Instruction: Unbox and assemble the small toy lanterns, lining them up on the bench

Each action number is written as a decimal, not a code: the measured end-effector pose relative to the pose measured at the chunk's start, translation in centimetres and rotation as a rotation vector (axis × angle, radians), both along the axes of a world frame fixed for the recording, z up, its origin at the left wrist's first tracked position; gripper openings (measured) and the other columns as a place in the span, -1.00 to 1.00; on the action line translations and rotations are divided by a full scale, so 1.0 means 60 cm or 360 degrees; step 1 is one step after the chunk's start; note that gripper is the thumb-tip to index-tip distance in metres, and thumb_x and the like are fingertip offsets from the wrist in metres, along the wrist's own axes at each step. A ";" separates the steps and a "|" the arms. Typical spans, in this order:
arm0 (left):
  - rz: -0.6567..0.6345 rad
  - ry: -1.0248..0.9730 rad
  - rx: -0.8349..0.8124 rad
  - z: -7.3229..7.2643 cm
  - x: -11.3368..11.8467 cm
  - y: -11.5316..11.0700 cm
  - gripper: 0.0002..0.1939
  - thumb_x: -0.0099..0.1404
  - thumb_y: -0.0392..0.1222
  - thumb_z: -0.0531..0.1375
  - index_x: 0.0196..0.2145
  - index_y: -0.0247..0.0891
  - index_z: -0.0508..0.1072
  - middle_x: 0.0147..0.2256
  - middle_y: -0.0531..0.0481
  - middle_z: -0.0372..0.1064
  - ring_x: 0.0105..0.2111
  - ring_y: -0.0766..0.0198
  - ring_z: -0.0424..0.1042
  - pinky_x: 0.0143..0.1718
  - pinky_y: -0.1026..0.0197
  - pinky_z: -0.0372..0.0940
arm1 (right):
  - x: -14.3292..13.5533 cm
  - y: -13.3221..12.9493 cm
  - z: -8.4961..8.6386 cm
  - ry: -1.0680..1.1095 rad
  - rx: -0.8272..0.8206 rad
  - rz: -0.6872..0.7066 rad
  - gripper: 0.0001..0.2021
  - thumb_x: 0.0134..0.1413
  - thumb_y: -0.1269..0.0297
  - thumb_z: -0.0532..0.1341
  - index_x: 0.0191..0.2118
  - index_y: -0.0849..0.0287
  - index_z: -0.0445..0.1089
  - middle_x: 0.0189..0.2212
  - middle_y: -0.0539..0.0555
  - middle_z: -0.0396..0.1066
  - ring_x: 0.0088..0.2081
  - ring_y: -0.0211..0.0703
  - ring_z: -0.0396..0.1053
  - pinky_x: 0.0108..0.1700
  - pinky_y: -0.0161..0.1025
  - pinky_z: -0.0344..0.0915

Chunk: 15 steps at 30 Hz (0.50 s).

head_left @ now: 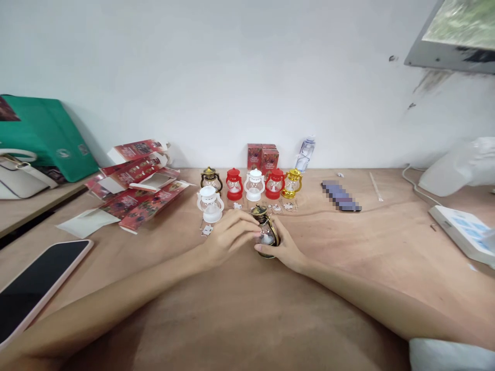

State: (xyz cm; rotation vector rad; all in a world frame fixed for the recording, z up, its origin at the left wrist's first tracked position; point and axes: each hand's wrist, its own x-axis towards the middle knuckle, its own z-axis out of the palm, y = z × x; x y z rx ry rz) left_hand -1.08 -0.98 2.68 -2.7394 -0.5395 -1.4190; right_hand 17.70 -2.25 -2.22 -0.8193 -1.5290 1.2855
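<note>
A small black-and-bronze lantern (266,238) with a clear globe is between my hands, close to the tabletop and leaning slightly. My right hand (289,250) is wrapped around its right side, thumb across the lower front. From the left, my left hand (229,234) pinches at the lantern's upper side, its fingertips by the globe and top. Beyond my hands stand a white lantern (212,206), another black-and-bronze lantern (210,178), two red lanterns (234,185), a second white lantern (254,186) and a gold lantern (292,184). Small wire-and-white pieces (208,230) lie before them.
Flattened red boxes (143,180) are heaped at back left, near a green bag (46,134) and white handbag (23,180). A phone (42,283) lies front left. Red boxes (263,156) and a bottle (307,152) stand by the wall. A power strip (460,232) sits right.
</note>
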 end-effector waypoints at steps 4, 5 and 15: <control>0.0047 -0.0049 -0.0403 0.043 -0.008 -0.001 -0.90 0.33 -0.25 0.13 -0.31 -0.27 0.43 -0.36 0.02 0.44 -0.34 0.37 0.42 -0.31 0.32 0.29 | 0.003 -0.001 0.004 0.0007 -0.0148 0.0105 -0.47 -0.24 0.24 0.41 -0.09 0.11 0.24 -0.32 -0.06 0.31 -0.34 -0.28 0.27 -0.27 -0.30 0.22; 0.0054 -0.0034 -0.0470 0.049 -0.009 0.000 -0.91 0.32 -0.24 0.14 -0.31 -0.28 0.43 -0.37 0.03 0.45 -0.36 0.38 0.41 -0.32 0.33 0.28 | 0.003 -0.001 0.005 0.0004 -0.0173 0.0146 -0.46 -0.24 0.23 0.41 -0.08 0.12 0.24 -0.31 -0.05 0.31 -0.34 -0.27 0.28 -0.27 -0.29 0.22; 0.0230 0.0212 -0.0542 0.006 0.006 0.002 -0.75 0.39 -0.09 0.02 -0.38 -0.27 0.30 -0.40 0.03 0.34 -0.36 0.30 0.32 -0.25 0.21 0.20 | -0.005 -0.005 -0.013 0.0102 -0.0265 -0.0133 -0.54 -0.16 0.21 0.37 -0.12 0.09 0.20 -0.32 -0.05 0.27 -0.30 -0.22 0.28 -0.23 -0.24 0.29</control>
